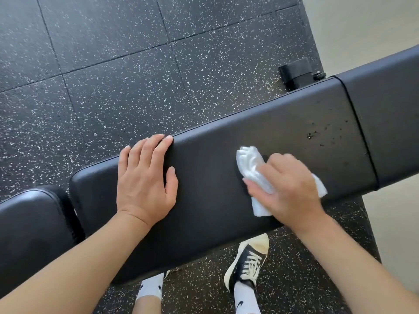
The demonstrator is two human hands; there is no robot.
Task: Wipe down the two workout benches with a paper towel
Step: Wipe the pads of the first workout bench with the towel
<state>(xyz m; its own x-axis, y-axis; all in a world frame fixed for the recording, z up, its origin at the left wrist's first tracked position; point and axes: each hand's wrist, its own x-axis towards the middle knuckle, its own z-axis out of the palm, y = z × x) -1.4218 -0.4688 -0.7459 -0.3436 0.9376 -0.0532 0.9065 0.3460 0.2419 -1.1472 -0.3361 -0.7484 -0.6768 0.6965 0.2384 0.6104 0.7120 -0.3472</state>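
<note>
Head view: right hand presses paper towel on bench.

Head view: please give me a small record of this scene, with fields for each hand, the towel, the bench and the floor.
left hand: flat on the bench, fingers reaching its far edge
right hand: grips the towel and presses it on the pad
towel: white, crumpled, on the middle pad
bench: black padding; dark specks right of the towel
floor: black speckled tiles
shoe: black and white, under the bench's near edge
</note>
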